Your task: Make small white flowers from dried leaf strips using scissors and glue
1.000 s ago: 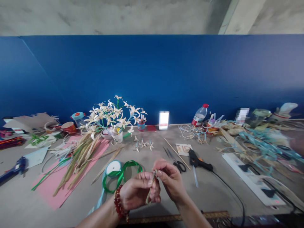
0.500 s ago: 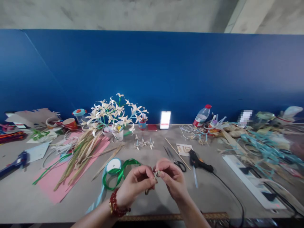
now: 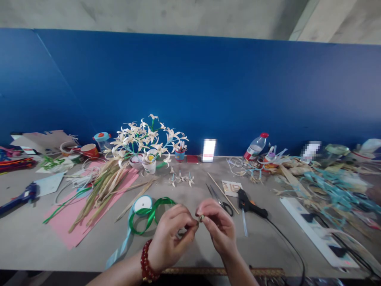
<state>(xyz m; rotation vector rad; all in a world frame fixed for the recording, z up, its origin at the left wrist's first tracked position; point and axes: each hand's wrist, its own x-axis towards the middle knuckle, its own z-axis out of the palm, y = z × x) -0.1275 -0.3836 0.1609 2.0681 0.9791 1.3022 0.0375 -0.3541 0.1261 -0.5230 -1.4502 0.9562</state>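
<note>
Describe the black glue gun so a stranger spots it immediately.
Over the grey table before the blue partition, find the person's right hand. To its right, between the scissors and the white power strip, lies the black glue gun. Its black body sets it apart from the blue glue gun at far left.

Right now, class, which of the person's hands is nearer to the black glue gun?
Right. The right hand is to the left of the black glue gun and nearer the person; the left hand is farther left, beyond the right hand.
</note>
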